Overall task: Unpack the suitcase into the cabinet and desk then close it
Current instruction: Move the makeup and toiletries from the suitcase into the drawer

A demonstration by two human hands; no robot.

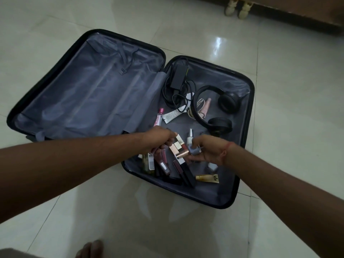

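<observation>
The fingers of the left hand (161, 139) are curled round a bunch of slim lip-gloss tubes (158, 148), and the fingers of the right hand (206, 151) cup a pale grey-blue nail polish bottle (195, 150) and a rose-gold lipstick tube (183, 154) lying across the palm. Both hands meet over the near end of the right half of the case.

The floor (279, 62) is glossy cream tile with thin grout lines and glare patches. At 1 o'clock, along the far edge, stands dark brown wooden furniture (301, 13) with two pale turned legs (238, 8) beside it. A bare foot (89, 248) shows at 7 o'clock.

The black hard-shell suitcase with grey lining (96, 94) lies flat and wide open in the middle of the floor. Each half's long axis runs from 7 o'clock to 1 o'clock, with the hinge between the halves. The left half holds only its lining and strap. The right half holds a black power adapter with coiled cable (178, 77) at its far end, black over-ear headphones (216, 107) toward 3 o'clock of that, a white squeeze tube (172, 115), and near the hands a scatter of cosmetics, including a small yellow tube (207, 178) at the near edge.
</observation>
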